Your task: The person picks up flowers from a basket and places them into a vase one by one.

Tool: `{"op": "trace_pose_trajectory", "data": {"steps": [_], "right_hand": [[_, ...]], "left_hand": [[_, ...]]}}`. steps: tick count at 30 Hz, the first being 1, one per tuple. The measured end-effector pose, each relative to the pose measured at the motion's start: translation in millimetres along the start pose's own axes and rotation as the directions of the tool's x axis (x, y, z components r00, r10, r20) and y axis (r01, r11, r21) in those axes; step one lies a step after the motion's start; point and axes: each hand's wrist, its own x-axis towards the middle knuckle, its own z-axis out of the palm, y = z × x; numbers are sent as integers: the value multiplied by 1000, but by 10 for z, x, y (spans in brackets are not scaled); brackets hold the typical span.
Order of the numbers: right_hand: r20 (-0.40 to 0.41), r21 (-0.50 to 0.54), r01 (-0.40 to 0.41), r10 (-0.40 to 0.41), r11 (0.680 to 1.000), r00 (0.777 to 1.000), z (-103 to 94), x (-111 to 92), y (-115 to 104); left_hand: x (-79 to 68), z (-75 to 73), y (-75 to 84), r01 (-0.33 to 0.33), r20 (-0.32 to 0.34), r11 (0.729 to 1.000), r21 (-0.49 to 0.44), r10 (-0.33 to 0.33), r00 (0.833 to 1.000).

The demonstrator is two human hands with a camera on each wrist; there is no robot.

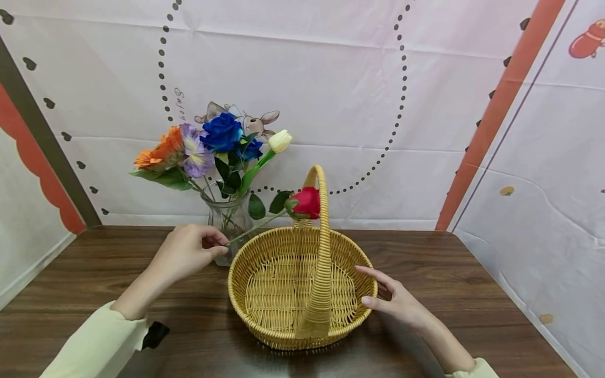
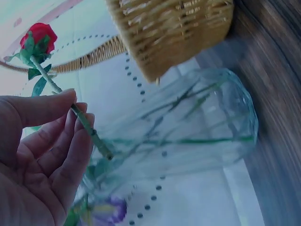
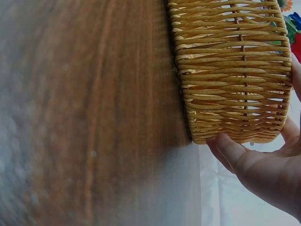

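Note:
My left hand (image 1: pixel 196 245) pinches the stem of a red rose (image 1: pixel 306 203) near its lower end, between thumb and fingertips. The bloom points right, over the back of a yellow wicker basket (image 1: pixel 302 342) and beside its tall handle. In the left wrist view the cut stem end sticks out past the fingers, overlapping the glass vase (image 2: pixel 235 127). At the basket's right side, my right hand (image 1: pixel 402 304) grips the rim, with the index finger and thumb over the edge. Lower fingers (image 3: pixel 230 150) press the outer weave in the right wrist view.
Behind the left hand stands the glass vase, holding an orange flower (image 1: pixel 160 149), a purple flower (image 1: pixel 196 152), blue roses (image 1: pixel 222 131) and a white tulip (image 1: pixel 280 141). A printed cloth (image 1: pixel 350 94) hangs behind the dark wooden table (image 1: pixel 416 252). The inside of the basket shows bare weave.

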Motion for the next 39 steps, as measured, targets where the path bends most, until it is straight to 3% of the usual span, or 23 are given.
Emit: {"op": "trace_pose_trajectory", "data": {"steps": [8,15,22,29,39], "right_hand": [[-1,-8,6,-6,1000,1000,-1,-2,-13],[-6,-19,-11,11,1000,1000,3,-14,-18],[-5,-10,-15,15,1000,1000,10,-13,-23],[-1,-4,-11,11,1000,1000,6,-11,-13],[1,19,-15,15,1000,1000,11,5,-14]], "left_hand": [[-69,-158,-117,38,-31,998,-40,-39,999],[-88,-252,-93,55,-118,996,-69,-63,991],[-52,-314,-77,80,-159,992,-98,-95,983],[16,-369,-33,59,-269,980,-189,-109,957],[187,-435,29,57,-364,946,-318,-178,914]]}}
